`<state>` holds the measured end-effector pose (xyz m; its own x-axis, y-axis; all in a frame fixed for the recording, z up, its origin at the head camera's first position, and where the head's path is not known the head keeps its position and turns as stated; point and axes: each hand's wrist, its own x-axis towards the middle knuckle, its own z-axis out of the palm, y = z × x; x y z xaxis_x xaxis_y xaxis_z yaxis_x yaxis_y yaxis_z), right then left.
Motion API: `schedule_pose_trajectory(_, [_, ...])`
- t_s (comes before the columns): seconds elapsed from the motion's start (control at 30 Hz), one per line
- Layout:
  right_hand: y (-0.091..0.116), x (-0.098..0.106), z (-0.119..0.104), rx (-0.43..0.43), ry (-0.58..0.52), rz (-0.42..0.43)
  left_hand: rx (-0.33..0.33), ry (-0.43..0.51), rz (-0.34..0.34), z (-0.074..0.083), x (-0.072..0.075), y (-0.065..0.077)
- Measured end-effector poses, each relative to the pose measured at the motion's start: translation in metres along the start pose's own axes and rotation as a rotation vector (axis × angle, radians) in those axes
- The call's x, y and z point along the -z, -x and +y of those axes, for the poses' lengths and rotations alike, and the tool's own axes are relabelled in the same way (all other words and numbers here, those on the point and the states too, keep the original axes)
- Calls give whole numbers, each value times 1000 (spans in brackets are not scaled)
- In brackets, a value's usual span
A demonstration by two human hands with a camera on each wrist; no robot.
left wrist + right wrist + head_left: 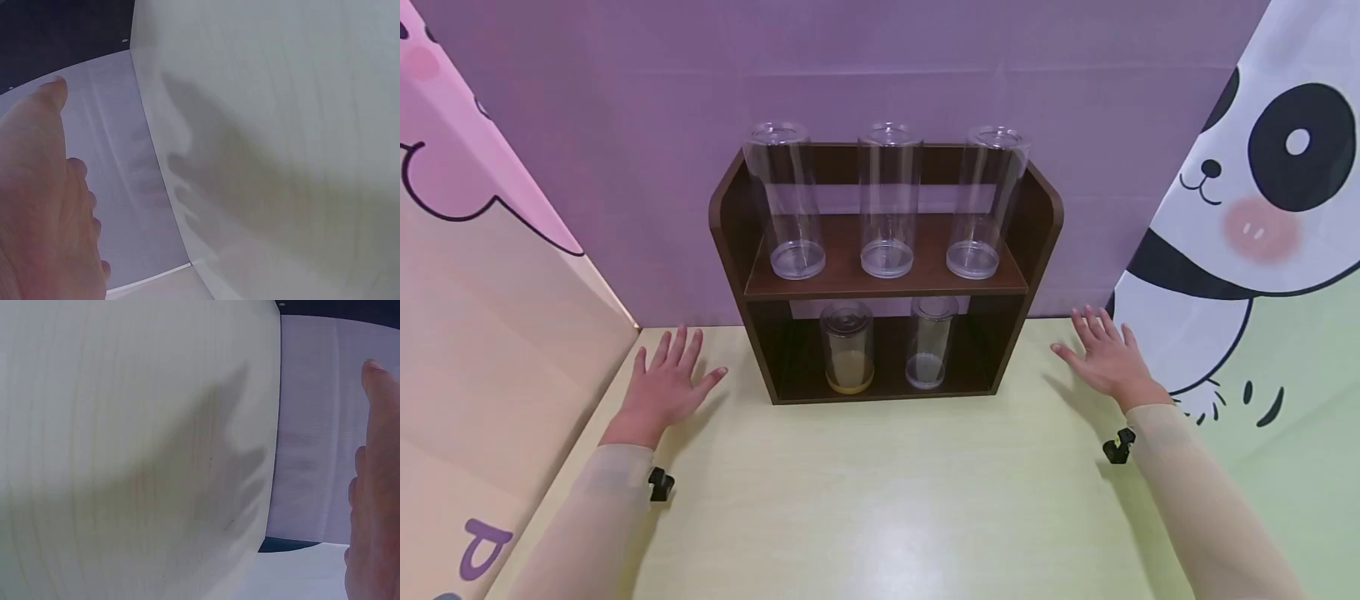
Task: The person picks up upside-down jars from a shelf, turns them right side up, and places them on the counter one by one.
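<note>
My left hand (664, 385), palm down with fingers spread, is held over the table to the left of a dark brown two-tier shelf (886, 287). On the other side, my right hand (1107, 357) is spread in the same way, also holding nothing. Both hands cast shadows on the tabletop in the wrist views. Three tall clear cylinders, the left one (786, 200), the middle one (889, 200) and the right one (987, 202), stand on the upper tier. Below them are a shorter clear jar (848, 348) with a yellowish bottom and a clear jar (932, 343) with a whitish bottom.
The pale wooden table (880, 492) stretches in front of the shelf. A purple backdrop (647, 167) hangs behind it. A pink printed panel (512, 292) borders the left side, and a panda-printed panel (1247, 233) borders the right.
</note>
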<state>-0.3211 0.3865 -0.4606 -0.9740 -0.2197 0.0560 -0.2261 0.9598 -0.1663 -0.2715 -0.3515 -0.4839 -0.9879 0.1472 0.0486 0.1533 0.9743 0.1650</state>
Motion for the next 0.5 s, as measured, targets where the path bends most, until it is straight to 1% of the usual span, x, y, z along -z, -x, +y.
schedule_pose_trajectory(0.17, [-2, -1, -2, 20, 4, 30, -4, 58, 6, 1, 3, -1])
schedule_pose_trajectory(0.3, [-4, -6, -2, 39, -17, 95, -11, 132, 38, 3, 1, -3])
schedule_pose_trajectory(0.4, [-5, -9, -3, 50, -74, 161, -17, 228, 75, 5, -2, -3])
schedule_pose_trajectory(0.5, [-4, -11, -6, 48, -181, 215, -19, 388, 103, 7, -5, -4])
